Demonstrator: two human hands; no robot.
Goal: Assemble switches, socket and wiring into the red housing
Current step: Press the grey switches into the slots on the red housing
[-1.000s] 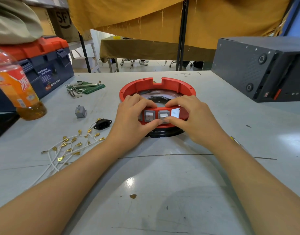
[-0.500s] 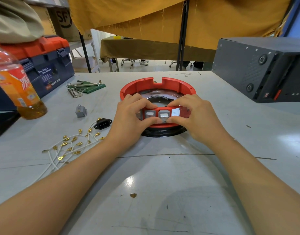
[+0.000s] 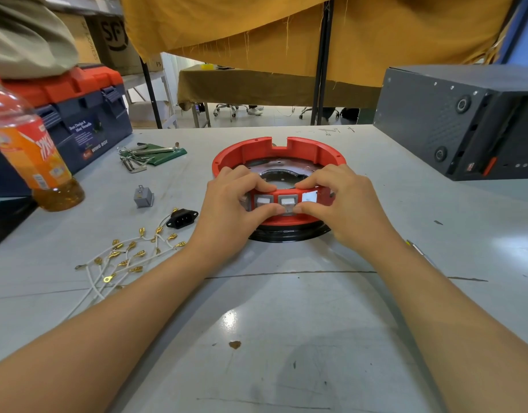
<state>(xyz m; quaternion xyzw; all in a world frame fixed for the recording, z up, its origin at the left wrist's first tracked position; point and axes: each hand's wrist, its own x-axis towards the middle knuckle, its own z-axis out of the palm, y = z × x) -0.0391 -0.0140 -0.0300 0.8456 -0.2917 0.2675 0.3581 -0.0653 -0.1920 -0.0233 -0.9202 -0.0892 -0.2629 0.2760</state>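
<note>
- Both forearms reached forward over the grey table and met at the near wall of the red housing.
- The left hand gripped that wall, its fingers curled over the top rim and its thumb pressed against the outer face, just under the left switch.
- The right hand mirrored it: fingers hooked over the rim, thumb tip against the lower edge of the right switch.
- The two thumbs nearly touched each other below the switches.
- The housing was a round, open ring sitting on a black base at the table's middle, with a notch cut in its far wall.
- Two grey-framed white rocker switches sat side by side in the near wall; a pale rectangular opening lay just right of them.
- The black socket lay on the table left of the left hand, apart from the housing.
- The white wires with gold terminals were spread loosely nearer the person, beside the left forearm.
- A small grey relay stood beyond the socket.
</note>
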